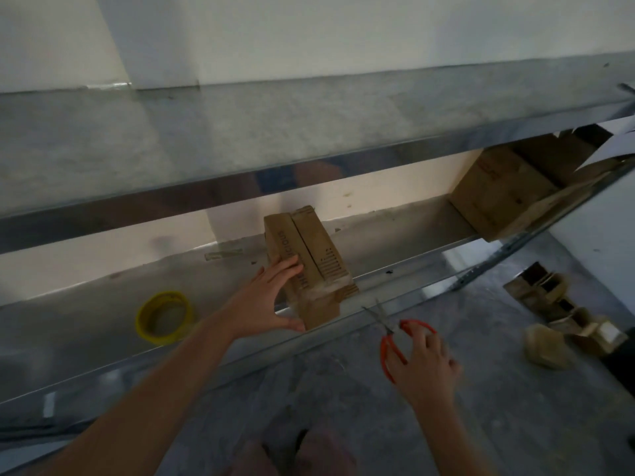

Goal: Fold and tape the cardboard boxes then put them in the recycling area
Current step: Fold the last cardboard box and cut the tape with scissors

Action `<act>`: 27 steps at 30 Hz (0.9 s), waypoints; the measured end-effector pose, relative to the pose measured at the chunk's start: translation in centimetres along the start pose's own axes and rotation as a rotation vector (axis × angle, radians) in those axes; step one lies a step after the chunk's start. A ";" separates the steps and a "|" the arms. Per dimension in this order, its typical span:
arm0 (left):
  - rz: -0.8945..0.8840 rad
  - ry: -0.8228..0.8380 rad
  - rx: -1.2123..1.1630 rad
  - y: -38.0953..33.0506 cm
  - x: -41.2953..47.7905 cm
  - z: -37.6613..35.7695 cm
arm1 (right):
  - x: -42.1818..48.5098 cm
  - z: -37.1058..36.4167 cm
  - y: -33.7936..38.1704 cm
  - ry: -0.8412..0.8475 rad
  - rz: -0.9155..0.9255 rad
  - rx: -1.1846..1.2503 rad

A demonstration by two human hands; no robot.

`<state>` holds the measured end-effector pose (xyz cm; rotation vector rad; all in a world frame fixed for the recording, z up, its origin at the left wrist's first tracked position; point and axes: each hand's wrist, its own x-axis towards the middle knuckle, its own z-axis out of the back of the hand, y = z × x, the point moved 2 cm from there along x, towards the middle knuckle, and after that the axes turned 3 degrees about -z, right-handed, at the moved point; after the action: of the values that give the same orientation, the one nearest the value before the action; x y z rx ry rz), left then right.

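Dim, soft-focus wide-angle view; metal shelf (240,125) edges bow, its front lip shows glare, and the foreground lies in shadow.

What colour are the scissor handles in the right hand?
Orange-red handles on the scissors, held by the right hand; the head view shows them.

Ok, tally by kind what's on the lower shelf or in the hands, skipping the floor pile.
Cardboard boxes: 2, the small box held by the left hand and the bigger box far right.
Tape rolls: 1, the yellow tape roll.
Scissors: 1, held by the right hand.
Total: 4.
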<state>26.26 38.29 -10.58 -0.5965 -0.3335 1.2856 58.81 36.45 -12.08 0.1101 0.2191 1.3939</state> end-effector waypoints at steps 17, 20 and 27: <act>0.229 -0.224 -0.113 -4.3 -1.0 -2.1 | 20.7 -4.6 8.7 0.138 0.239 -0.018; 0.279 -0.259 -0.114 -5.1 -1.0 -2.4 | 21.8 -5.5 9.2 0.221 0.316 -0.093; 0.355 -0.327 -0.240 -5.3 -1.3 -2.7 | 20.0 -3.7 9.2 0.236 0.387 0.009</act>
<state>31.63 35.59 -9.50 -0.6670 -0.6823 1.7051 52.36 57.55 -15.55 -0.0071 0.4165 1.7931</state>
